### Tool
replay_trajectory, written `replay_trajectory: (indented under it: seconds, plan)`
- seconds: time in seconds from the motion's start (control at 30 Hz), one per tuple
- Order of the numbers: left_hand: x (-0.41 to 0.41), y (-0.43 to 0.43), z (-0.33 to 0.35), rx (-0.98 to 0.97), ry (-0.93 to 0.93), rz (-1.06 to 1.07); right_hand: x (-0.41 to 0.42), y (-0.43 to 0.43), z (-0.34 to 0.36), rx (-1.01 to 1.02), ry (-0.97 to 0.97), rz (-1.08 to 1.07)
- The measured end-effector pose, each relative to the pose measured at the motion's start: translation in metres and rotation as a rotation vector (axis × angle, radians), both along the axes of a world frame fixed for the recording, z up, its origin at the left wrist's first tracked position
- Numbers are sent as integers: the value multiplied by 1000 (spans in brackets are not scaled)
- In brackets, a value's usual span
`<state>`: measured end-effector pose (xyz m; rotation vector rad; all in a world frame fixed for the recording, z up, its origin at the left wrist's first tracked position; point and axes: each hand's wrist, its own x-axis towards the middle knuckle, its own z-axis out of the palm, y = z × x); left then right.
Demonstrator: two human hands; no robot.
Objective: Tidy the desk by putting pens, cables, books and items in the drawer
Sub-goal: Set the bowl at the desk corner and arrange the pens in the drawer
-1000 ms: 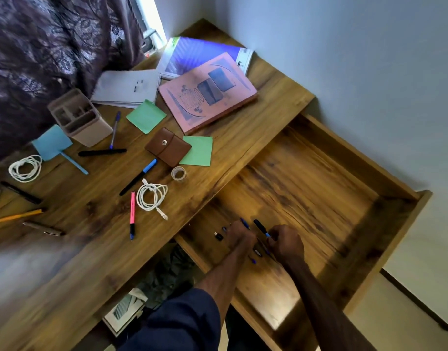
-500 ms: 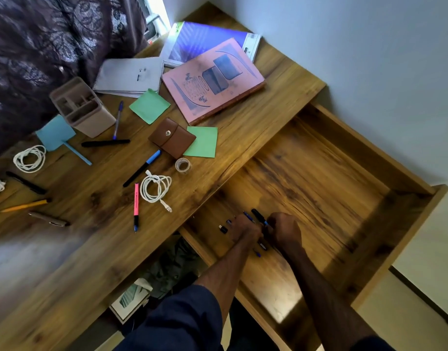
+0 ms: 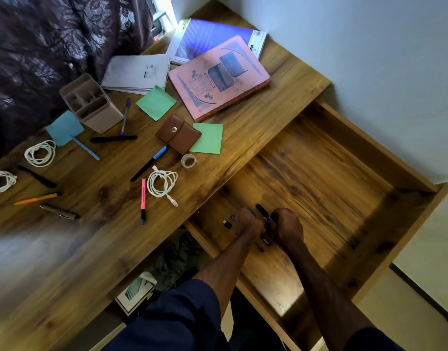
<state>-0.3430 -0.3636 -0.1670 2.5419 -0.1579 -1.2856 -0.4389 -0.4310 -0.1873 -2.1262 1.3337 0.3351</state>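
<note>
Both the left hand (image 3: 248, 221) and right hand (image 3: 286, 224) are still gripping pens (image 3: 260, 208) at the drawer's (image 3: 327, 183) near-left corner, barely shifting since a second ago, so cables (image 3: 162, 183) and books (image 3: 218, 77) are still waiting on the desk (image 3: 258, 122) beside the drawer.
</note>
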Motion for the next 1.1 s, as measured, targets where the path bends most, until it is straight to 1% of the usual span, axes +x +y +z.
replay_trajectory:
  seconds: [0.17, 0.23, 0.33, 0.4, 0.5, 0.57, 0.63, 0.77, 0.83, 0.9, 0.97, 1.03, 1.1]
  plan:
    - [11, 4, 10, -37, -54, 2, 6, 10, 15, -72, -45, -15]
    - [18, 8, 21, -69, -72, -19, 12, 15, 25, -91, -98, -33]
    - [33, 16, 41, -171, -81, -67, 25, 22, 46, -120, -213, -52]
    - [48, 24, 60, -228, -119, -132, 38, 28, 62, -153, -285, -52]
    - [75, 40, 91, -368, -177, -245, 62, 35, 87, -226, -334, -47]
    - [97, 55, 106, -453, -209, -289, 81, 42, 103, -258, -391, -24]
    - [122, 74, 114, -497, -280, -297, 104, 51, 118, -273, -455, 22]
    - [167, 116, 133, -557, -371, -244, 157, 76, 144, -259, -561, 96]
    - [190, 141, 142, -586, -437, -197, 185, 91, 151, -252, -605, 133]
    - [214, 171, 145, -571, -449, -110, 215, 110, 156, -235, -629, 191]
    - [238, 203, 140, -527, -452, -3, 242, 133, 160, -207, -619, 268]
    - [257, 234, 133, -484, -445, 84, 266, 157, 159, -187, -560, 362]
    - [274, 268, 131, -410, -470, 116, 288, 184, 153, -156, -516, 457]
